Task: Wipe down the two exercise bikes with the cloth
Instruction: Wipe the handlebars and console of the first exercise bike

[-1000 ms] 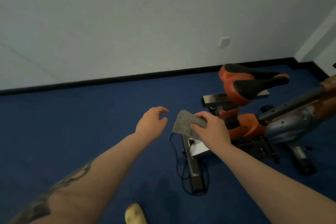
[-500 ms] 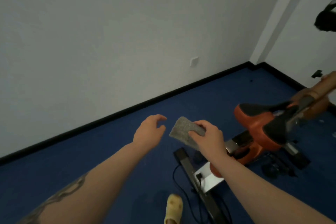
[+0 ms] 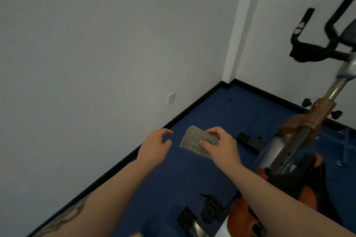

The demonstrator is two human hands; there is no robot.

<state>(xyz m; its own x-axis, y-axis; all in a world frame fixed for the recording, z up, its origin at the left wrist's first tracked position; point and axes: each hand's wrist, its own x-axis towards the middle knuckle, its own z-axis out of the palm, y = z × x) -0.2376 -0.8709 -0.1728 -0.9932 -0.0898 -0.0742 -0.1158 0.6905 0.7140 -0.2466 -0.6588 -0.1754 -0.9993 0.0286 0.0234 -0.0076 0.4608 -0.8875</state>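
One exercise bike [image 3: 300, 140] in view, at the right, orange and silver with black fittings. One set of black handlebars [image 3: 316, 48] up top against the white wall [image 3: 96, 44]; one silver post [image 3: 335, 86] sloping down from there into an orange sleeve. Frame's long axis running diagonally, from the handlebars at upper right down toward the lower middle, where black base parts rest on the blue carpet [image 3: 221, 113]. Hard to tell whether any of the dark shapes at the far right edge belong to a second bike.

One grey cloth [image 3: 194, 140], folded to a rounded rectangle, held in mid-air above the carpet, left of the bike and not touching it. Long axis tilted, rounded free end pointing up and to the left, other end tucked under the fingers. Right hand [image 3: 221, 146] closed on the cloth, thumb on top, fingers curled over its far edge. Left hand [image 3: 156, 146] just beside the cloth, apart from it, empty, fingers loosely curled and slightly parted. Two bare forearms, one dark tattoo [image 3: 63, 219] on the left. One wall socket plate [image 3: 171, 97] low on the wall.
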